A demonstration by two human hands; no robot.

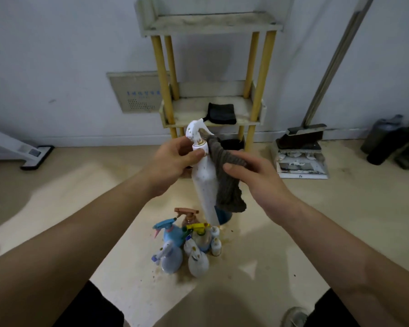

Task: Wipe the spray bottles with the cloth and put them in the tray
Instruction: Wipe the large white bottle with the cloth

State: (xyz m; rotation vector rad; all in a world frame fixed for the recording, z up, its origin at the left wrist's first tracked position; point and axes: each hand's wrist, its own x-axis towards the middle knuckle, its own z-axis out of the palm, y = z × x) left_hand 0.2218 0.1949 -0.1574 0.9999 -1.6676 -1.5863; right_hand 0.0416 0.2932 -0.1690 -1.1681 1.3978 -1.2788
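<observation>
Beige floor [316,208]; shelf tray [187,112] holds black cloth [222,113]. Your left hand [172,159] grips white spray bottle [204,180]; right hand [253,175] pinches brown cloth [227,192].

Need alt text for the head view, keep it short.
A person's left hand grips the neck of a speckled white spray bottle held upright, while the right hand holds a brown cloth against its side. More spray bottles stand clustered on the floor below, and a shelf rack with a dark cloth stands at the wall.
</observation>
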